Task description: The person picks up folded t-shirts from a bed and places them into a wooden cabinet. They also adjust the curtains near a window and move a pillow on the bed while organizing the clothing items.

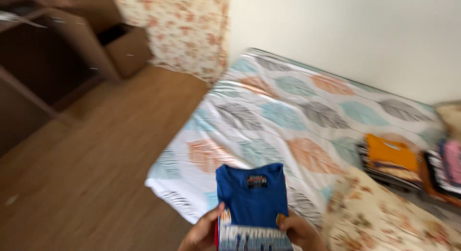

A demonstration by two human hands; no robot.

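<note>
Head view: both hands on a folded blue shirt at the mattress corner

I've got a blurred frame, so fine detail is soft. Landmark is the mattress with the leaf-print sheet.

- Folded blue T-shirt sits at the bottom of frame, over the mattress's near corner, collar end pointing away from me. Dark neck label visible; a printed panel shows on its lower part.
- Left hand grips the shirt's left edge, thumb over the top of the fabric. Fingers underneath are hidden.
- Right hand holds the right edge the same way, thumb on the fabric.
- Stack of folded clothes, orange piece on top, lies on the mattress's far right side, well apart from the shirt.
- Floral cloth covers the mattress's near right part, just beside the right hand.
- Wooden floor runs left of the mattress; brown shelving stands beyond it, far left.
</note>
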